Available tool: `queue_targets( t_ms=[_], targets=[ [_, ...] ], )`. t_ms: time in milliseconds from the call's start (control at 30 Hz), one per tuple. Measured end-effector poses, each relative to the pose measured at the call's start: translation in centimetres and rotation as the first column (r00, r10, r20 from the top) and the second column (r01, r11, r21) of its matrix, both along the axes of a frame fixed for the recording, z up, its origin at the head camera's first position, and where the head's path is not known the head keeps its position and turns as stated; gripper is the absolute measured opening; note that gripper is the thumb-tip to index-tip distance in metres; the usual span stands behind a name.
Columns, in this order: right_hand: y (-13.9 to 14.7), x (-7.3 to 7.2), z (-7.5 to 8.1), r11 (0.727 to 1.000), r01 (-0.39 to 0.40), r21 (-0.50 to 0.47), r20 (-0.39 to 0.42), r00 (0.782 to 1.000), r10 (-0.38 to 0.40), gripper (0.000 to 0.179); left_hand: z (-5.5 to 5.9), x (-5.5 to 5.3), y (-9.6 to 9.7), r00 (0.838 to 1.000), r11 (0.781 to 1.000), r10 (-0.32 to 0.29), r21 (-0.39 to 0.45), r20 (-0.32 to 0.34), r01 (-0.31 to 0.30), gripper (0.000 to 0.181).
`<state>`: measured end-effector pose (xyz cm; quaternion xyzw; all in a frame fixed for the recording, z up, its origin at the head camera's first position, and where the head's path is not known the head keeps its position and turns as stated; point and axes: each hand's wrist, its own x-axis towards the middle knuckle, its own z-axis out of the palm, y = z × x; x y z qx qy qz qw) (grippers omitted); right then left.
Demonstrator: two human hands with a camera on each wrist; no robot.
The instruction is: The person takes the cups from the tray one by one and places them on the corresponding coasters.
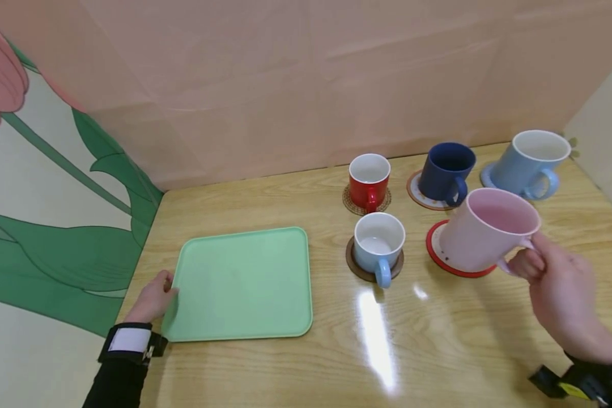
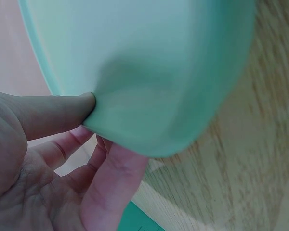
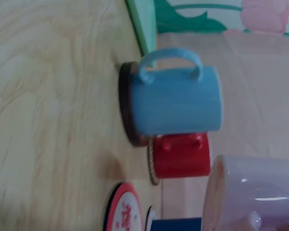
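My right hand grips the handle of a pink mug. In the right wrist view the mug is off its red-rimmed coaster, its base facing the table with a gap between. At the left, my left hand pinches the edge of a light green tray, thumb on the upper side and fingers below. The tray has nothing on it. A light blue cup on a dark brown coaster stands between tray and pink mug.
Behind stand a red cup on a woven coaster, a navy mug on a patterned coaster and a larger light blue mug on a blue coaster. A pinkish cloth wall closes the back of the wooden table.
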<state>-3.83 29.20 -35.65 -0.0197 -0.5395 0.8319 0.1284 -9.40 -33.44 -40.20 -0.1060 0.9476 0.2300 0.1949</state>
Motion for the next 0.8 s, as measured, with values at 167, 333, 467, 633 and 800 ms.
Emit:
queue_targets(
  t_ms=[167,333,467,633,800],
  targets=[
    [0.4,-0.5,-1.2,0.997,0.068,-0.034,-0.013,0.998,-0.068,0.041,0.0,-0.1,0.2,1.000,1.000,0.001,-0.006,0.004,-0.001,0.012],
    [0.3,-0.7,-2.4,0.998,0.037,0.048,-0.010,0.999,-0.036,0.034,0.0,0.0,0.2,1.000,1.000,0.011,-0.010,0.014,-0.011,0.012],
    [0.1,-1.1,-3.4,0.989,0.018,0.149,0.000,1.000,-0.018,0.034,0.0,0.1,0.0,1.000,1.000,0.005,-0.010,0.011,-0.005,0.012],
    [-0.3,-1.6,-4.2,0.976,0.048,0.214,-0.001,0.999,-0.049,0.033,0.1,0.1,-0.1,1.000,1.000,0.007,0.000,0.020,-0.007,0.013],
    [-0.5,-1.7,-4.6,0.970,0.078,0.230,0.043,0.995,-0.090,0.034,0.2,-0.1,0.0,0.999,1.000,0.012,-0.004,0.029,-0.012,0.013]
  ],
)
